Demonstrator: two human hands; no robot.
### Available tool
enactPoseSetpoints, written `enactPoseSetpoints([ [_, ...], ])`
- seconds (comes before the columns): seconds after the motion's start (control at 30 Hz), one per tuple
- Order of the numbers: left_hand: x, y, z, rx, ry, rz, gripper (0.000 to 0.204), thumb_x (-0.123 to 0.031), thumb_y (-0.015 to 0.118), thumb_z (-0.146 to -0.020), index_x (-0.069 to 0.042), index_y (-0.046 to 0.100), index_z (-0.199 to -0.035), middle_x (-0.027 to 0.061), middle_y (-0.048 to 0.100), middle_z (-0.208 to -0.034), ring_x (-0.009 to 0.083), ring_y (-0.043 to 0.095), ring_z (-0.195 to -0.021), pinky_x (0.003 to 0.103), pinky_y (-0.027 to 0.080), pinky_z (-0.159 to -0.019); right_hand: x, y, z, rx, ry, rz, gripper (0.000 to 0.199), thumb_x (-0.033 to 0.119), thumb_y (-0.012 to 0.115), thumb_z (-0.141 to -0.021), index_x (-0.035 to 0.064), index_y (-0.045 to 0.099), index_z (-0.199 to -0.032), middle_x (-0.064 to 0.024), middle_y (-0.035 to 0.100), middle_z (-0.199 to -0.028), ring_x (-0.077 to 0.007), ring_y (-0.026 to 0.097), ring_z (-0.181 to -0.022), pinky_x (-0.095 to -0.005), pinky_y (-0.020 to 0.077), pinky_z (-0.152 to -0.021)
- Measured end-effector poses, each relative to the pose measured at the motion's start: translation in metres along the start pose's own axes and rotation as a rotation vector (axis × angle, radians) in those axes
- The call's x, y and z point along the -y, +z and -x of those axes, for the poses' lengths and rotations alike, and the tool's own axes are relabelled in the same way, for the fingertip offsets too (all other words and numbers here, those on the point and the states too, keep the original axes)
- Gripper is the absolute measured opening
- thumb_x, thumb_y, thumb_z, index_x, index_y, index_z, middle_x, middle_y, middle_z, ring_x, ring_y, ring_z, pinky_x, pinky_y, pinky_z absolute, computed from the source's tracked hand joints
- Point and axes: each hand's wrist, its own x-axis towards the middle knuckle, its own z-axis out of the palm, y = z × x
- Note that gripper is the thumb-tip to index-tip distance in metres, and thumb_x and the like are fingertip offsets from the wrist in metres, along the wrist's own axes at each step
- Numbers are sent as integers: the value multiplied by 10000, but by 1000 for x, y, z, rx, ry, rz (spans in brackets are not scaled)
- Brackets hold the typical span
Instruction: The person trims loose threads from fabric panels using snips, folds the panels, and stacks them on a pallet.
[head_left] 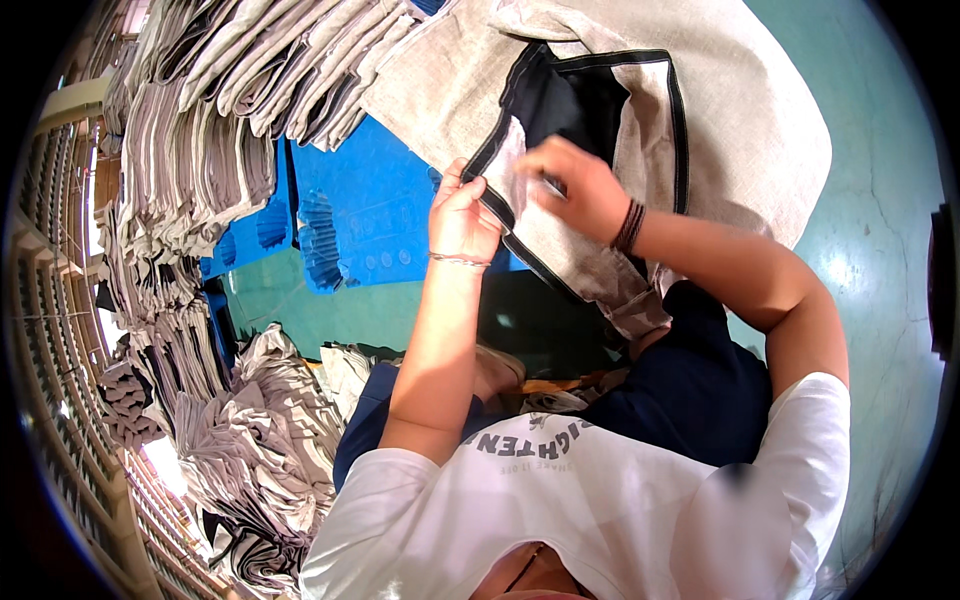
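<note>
A large beige cloth piece (740, 110), its opening edged with black binding, lies across my lap and the floor ahead of me. Dark lining (570, 105) shows inside the opening. My left hand (465, 215) pinches the bound edge at its left side between thumb and fingers. Just right of it, my right hand (580, 190) is curled above the cloth, slightly smeared by motion. A small, dark, shiny thing shows within its fingers, too little of it to name.
Tall stacks of folded beige cloth pieces (200, 180) stand at the left and far left. A blue sheet (370, 200) covers part of the green floor (870, 200). A crumpled heap of similar cloth (260, 430) lies to my near left, beside a slatted wall or shutter (60, 330).
</note>
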Motion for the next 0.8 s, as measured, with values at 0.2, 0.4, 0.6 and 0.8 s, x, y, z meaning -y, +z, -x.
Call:
enactPoseSetpoints([
  [0.2,7,16,4,-20,-58,-112,241,26,472,-752,-23,440,-986,130,552,-934,239,569,-845,355,494,-745,-6,-16,-31,61,-116,201,216,68,610,-659,172,610,-848,-13,505,-793,-177,546,-677,-255,449,-593],
  [0.4,6,23,7,-108,29,-489,175,15,477,-769,-59,477,-927,35,544,-760,106,528,-600,206,438,-476,-12,-16,-35,92,-39,163,113,150,576,-733,75,572,-817,-55,523,-794,-226,548,-693,-298,435,-629],
  [0.6,5,35,10,-188,38,-418,183,11,493,-759,-67,486,-924,20,549,-739,68,509,-549,175,389,-411,-7,-26,-31,52,343,-190,118,110,537,-765,19,549,-838,-105,550,-796,-194,552,-760,-279,422,-663],
  [0.8,7,33,11,-127,30,-450,186,2,502,-759,-64,490,-933,12,552,-731,47,501,-544,163,365,-398,-4,-20,-24,57,-39,44,165,18,585,-660,94,588,-807,-42,511,-783,-213,543,-722,-288,435,-611],
])
